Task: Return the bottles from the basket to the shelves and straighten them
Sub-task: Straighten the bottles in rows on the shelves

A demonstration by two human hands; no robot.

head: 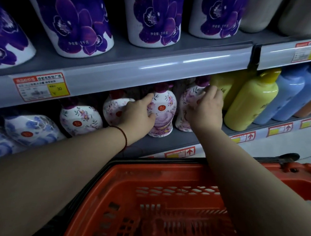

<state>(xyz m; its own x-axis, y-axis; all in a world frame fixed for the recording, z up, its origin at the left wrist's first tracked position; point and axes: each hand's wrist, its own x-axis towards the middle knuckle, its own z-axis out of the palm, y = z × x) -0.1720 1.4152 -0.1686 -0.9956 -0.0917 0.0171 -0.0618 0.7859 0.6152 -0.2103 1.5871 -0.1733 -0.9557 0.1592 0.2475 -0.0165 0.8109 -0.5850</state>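
Observation:
On the lower shelf (167, 144) stands a row of white bottles with pink flower print and dark red caps. My left hand (139, 112) grips one of them, an upright pink-flowered bottle (164, 109), from its left side. Just to the right, my right hand (206, 108) curls round the neighbouring pink-flowered bottle (186, 100), fingers near its neck. Below my arms sits the red plastic basket (160, 205); no bottle shows in the visible part of it.
Two more pink-flowered bottles (81, 119) and blue-flowered ones (31, 129) stand to the left. Yellow bottles (251, 103), light blue ones (289, 94) and orange ones stand to the right. Large purple-orchid containers (78, 18) fill the upper shelf, whose edge (156, 67) overhangs my hands.

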